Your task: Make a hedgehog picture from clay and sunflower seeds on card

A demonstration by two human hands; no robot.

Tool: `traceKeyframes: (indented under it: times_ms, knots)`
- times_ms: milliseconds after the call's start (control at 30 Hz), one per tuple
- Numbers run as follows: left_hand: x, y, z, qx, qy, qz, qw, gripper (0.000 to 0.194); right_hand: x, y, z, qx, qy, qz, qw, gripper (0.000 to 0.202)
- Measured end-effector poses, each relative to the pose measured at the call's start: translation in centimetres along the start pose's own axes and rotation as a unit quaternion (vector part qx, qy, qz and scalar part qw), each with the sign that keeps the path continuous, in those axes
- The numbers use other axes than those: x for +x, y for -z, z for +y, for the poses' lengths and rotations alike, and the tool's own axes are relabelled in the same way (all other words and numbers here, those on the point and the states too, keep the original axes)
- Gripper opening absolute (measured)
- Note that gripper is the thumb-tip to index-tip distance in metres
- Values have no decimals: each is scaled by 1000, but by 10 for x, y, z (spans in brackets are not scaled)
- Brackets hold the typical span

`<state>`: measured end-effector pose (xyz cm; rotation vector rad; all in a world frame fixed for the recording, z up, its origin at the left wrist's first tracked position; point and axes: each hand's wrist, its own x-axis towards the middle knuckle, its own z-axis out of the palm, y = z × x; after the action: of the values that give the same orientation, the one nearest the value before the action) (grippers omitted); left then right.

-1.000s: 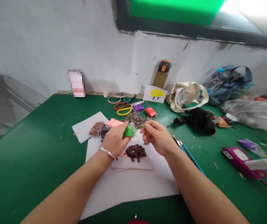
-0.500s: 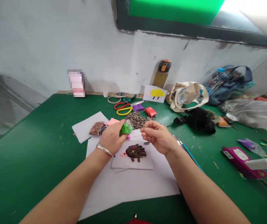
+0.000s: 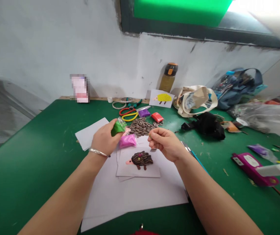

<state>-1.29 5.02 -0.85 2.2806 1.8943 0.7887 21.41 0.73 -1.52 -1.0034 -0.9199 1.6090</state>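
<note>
My left hand (image 3: 105, 137) grips a green clay packet (image 3: 118, 126) above the left part of the papers. Beside it lies a pink-purple clay packet (image 3: 128, 141). My right hand (image 3: 163, 142) is closed in a pinch, with a tiny piece, perhaps green, at the fingertips, too small to name. Below and between the hands, a card (image 3: 125, 171) bears a hedgehog (image 3: 142, 159) with a pink face, brown feet and a back of dark seeds with small coloured dots. A heap of striped seeds (image 3: 141, 126) lies behind the hands.
Scissors (image 3: 129, 116), a purple packet (image 3: 144, 113) and a red packet (image 3: 157, 117) lie behind the seeds. A yellow hedgehog card (image 3: 161, 99) leans near a bottle (image 3: 168, 77). Bags (image 3: 196, 99) and a magenta tool (image 3: 254, 169) are at the right; brushes (image 3: 196, 158) lie by my right forearm.
My left hand has moved left with the green packet, uncovering the pink-purple packet. My right hand stays in nearly the same place, still pinched.
</note>
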Motion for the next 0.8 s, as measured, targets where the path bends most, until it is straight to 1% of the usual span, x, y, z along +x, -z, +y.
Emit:
traceKeyframes:
  times_ms: [133,300,367,433,500,600,667,733,800]
  knots:
    - [-3,-5,3,4,-31,-6,1000,51,2,2,1,11,0,10,1000,23]
    - [-6,-11,4,27,-79,-17,996,50,2,4,2,26,-17,-17,999,24]
    - [-7,-13,5,38,-95,-20,995,49,2,3,2,11,-8,-11,1000,20]
    - [-7,-15,5,43,-115,-38,992,48,2,2,2,-15,4,6,1000,19]
    - [-7,-18,5,46,-129,-71,988,48,2,1,2,-49,8,26,998,23]
    - [-6,-21,5,51,-131,-110,984,55,4,2,4,-98,19,63,993,32]
    - [-4,-21,2,58,-127,-119,983,59,5,3,5,-118,36,82,989,34]
    - [-2,-19,-1,65,-118,-116,984,61,6,4,6,-122,46,84,988,31]
    - [-2,-13,-1,63,-112,-92,987,65,6,4,7,-112,40,77,990,22]
